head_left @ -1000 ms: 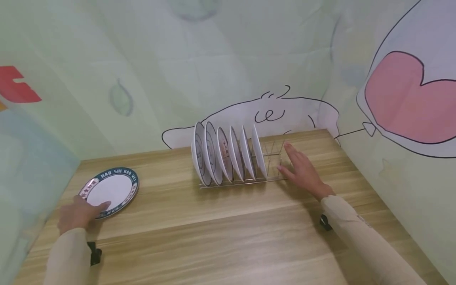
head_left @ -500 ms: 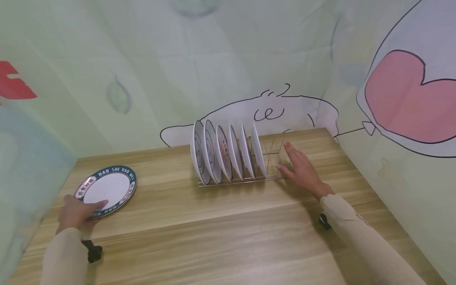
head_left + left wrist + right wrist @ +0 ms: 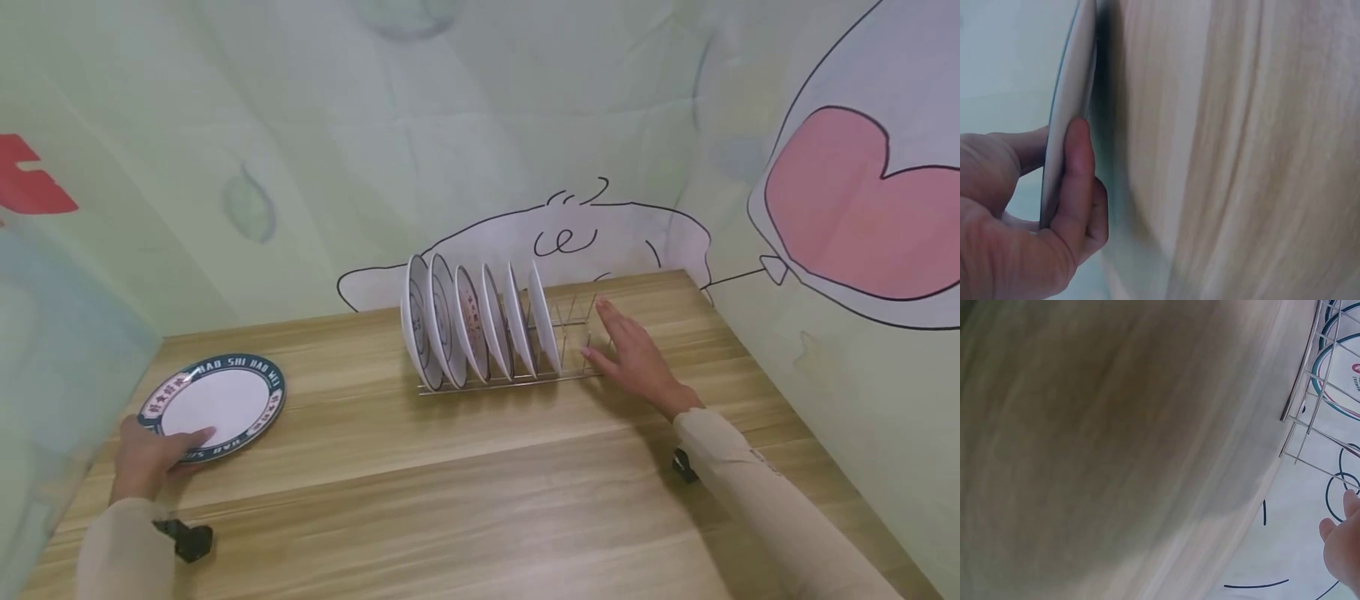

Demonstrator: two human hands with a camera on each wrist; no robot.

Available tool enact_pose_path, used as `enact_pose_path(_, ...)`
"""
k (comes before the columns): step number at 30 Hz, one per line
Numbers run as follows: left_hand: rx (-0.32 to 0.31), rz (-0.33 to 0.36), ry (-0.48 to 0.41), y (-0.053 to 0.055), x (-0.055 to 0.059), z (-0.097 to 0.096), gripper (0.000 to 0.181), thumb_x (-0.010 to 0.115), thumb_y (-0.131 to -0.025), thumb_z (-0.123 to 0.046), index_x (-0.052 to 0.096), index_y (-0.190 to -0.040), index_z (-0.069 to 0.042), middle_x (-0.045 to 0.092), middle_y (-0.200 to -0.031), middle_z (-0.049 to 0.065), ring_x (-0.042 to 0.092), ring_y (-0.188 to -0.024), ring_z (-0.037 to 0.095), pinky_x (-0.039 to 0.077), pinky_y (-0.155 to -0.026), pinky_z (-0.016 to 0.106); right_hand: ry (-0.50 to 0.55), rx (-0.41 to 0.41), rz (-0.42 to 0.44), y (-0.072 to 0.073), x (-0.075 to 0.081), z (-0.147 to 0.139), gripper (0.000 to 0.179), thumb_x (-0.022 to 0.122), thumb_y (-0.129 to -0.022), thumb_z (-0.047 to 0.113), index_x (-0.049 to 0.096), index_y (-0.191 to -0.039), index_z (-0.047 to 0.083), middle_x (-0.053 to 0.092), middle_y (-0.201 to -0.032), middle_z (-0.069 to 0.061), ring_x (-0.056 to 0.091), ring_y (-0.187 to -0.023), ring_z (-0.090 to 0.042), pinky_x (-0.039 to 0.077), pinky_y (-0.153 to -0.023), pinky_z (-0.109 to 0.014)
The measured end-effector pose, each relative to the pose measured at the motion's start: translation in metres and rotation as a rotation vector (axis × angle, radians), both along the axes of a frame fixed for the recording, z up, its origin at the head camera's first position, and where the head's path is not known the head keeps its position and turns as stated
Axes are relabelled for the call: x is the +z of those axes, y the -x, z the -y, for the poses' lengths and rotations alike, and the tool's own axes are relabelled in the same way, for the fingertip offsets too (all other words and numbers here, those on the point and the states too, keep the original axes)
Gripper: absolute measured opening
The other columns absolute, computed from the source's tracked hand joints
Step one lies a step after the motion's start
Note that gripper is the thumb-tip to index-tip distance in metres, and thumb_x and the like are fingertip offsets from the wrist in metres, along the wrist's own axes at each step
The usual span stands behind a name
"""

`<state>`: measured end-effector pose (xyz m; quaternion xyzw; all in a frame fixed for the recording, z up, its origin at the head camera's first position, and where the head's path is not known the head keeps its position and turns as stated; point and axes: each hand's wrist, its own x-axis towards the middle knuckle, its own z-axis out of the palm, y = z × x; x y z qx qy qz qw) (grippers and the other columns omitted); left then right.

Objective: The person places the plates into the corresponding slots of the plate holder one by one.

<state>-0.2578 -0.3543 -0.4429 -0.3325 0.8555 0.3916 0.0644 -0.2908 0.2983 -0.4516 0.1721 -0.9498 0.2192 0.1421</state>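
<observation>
A white plate with a lettered dark-green rim (image 3: 217,404) lies at the left of the table. My left hand (image 3: 142,457) grips its near left edge, thumb over the top and fingers curled underneath. The left wrist view shows the plate (image 3: 1071,94) edge-on, those fingers (image 3: 1079,153) against its underside. At the right end of a wire plate rack (image 3: 498,383), my right hand (image 3: 636,357) holds its fingers stretched out, fingertips right at the end wires. Several plates (image 3: 472,325) stand on edge in the rack's left and middle slots. The rack's right slots hold no plates.
The wooden table (image 3: 420,500) meets a printed cloth backdrop (image 3: 300,167) behind the rack and at both sides. Black straps with small mounts (image 3: 191,542) hang at both wrists. In the right wrist view, rack wires (image 3: 1300,378) show at upper right.
My left hand and the gripped plate have shifted a little to the left. The right hand, the rack and its plates have stayed in place.
</observation>
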Motion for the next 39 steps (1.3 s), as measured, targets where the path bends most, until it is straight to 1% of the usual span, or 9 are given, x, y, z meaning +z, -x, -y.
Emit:
enact_pose_path(5, -0.011, -0.064, 0.024, -0.001, 0.008, -0.002, 0.109, 0.069, -0.090, -0.018, -0.015, -0.154, 0.004, -0.009, -0.162, 0.034, 0.005, -0.150, 0.054, 0.014, -0.121, 0.061, 0.007, -0.001, 0.006, 0.000, 0.001, 0.001, 0.082, 0.064, -0.096, 0.031, 0.020, -0.157, -0.002, 0.023, -0.163, -0.023, 0.030, -0.148, -0.043, 0.024, -0.120, -0.059)
enact_pose_path(10, -0.029, -0.096, 0.029, -0.006, 0.016, -0.004, 0.103, 0.067, -0.090, -0.013, -0.011, -0.155, 0.004, -0.006, -0.162, 0.033, 0.006, -0.150, 0.054, 0.014, -0.121, 0.061, 0.021, 0.000, 0.014, -0.001, 0.002, 0.001, 0.083, 0.066, -0.094, 0.032, 0.022, -0.157, -0.001, 0.024, -0.163, -0.023, 0.031, -0.147, -0.043, 0.024, -0.120, -0.060)
enact_pose_path(13, -0.041, -0.102, 0.045, -0.008, 0.021, -0.003, 0.099, 0.064, -0.091, -0.011, -0.009, -0.156, 0.004, -0.004, -0.162, 0.033, 0.006, -0.150, 0.053, 0.014, -0.122, 0.061, 0.021, 0.001, 0.016, -0.001, 0.001, 0.001, 0.083, 0.067, -0.093, 0.034, 0.024, -0.156, 0.000, 0.025, -0.162, -0.023, 0.031, -0.147, -0.043, 0.024, -0.120, -0.060)
enact_pose_path(17, -0.044, -0.090, 0.072, -0.009, 0.026, -0.003, 0.095, 0.062, -0.092, -0.009, -0.007, -0.156, 0.005, -0.002, -0.162, 0.034, 0.009, -0.149, 0.054, 0.016, -0.121, 0.061, 0.028, -0.002, 0.034, -0.001, 0.002, -0.001, 0.083, 0.068, -0.092, 0.036, 0.027, -0.156, 0.002, 0.026, -0.163, -0.021, 0.031, -0.148, -0.042, 0.023, -0.120, -0.060)
enact_pose_path(21, -0.030, -0.086, 0.081, -0.010, 0.030, -0.004, 0.092, 0.059, -0.093, -0.007, -0.007, -0.156, 0.004, -0.002, -0.162, 0.034, 0.010, -0.149, 0.053, 0.017, -0.121, 0.061, 0.031, 0.008, 0.043, -0.001, 0.004, -0.003, 0.084, 0.069, -0.092, 0.038, 0.028, -0.156, 0.003, 0.025, -0.164, -0.020, 0.031, -0.148, -0.042, 0.023, -0.120, -0.060)
enact_pose_path(26, -0.006, -0.074, 0.084, -0.011, 0.030, -0.002, 0.091, 0.057, -0.094, -0.005, -0.008, -0.157, 0.001, -0.005, -0.163, 0.032, 0.008, -0.150, 0.053, 0.017, -0.121, 0.061, -0.001, 0.032, 0.019, 0.000, 0.004, -0.007, 0.084, 0.071, -0.090, 0.034, 0.029, -0.155, 0.001, 0.028, -0.162, -0.022, 0.032, -0.147, -0.043, 0.025, -0.119, -0.060)
enact_pose_path(30, -0.004, -0.078, 0.085, -0.012, 0.029, 0.000, 0.091, 0.058, -0.093, -0.004, -0.007, -0.156, 0.002, -0.003, -0.162, 0.033, 0.010, -0.149, 0.053, 0.018, -0.120, 0.062, -0.013, 0.062, 0.004, 0.001, 0.005, -0.010, 0.084, 0.071, -0.088, 0.027, 0.029, -0.154, -0.002, 0.029, -0.160, -0.025, 0.033, -0.146, -0.044, 0.026, -0.118, -0.061)
enact_pose_path(35, 0.010, -0.087, 0.093, -0.013, 0.029, -0.001, 0.089, 0.057, -0.094, -0.004, -0.006, -0.156, 0.003, -0.001, -0.162, 0.034, 0.014, -0.148, 0.054, 0.020, -0.119, 0.062, -0.009, 0.079, 0.017, 0.001, 0.006, -0.013, 0.083, 0.068, -0.085, 0.018, 0.028, -0.154, -0.003, 0.028, -0.161, -0.026, 0.031, -0.147, -0.044, 0.025, -0.119, -0.060)
enact_pose_path(39, 0.023, -0.117, 0.086, -0.014, 0.031, -0.003, 0.088, 0.055, -0.094, -0.001, -0.006, -0.157, 0.002, -0.001, -0.162, 0.034, 0.015, -0.148, 0.054, 0.021, -0.119, 0.061, -0.010, 0.078, 0.027, 0.002, 0.006, -0.013, 0.084, 0.068, -0.084, 0.015, 0.027, -0.155, -0.002, 0.027, -0.161, -0.025, 0.030, -0.147, -0.043, 0.025, -0.120, -0.059)
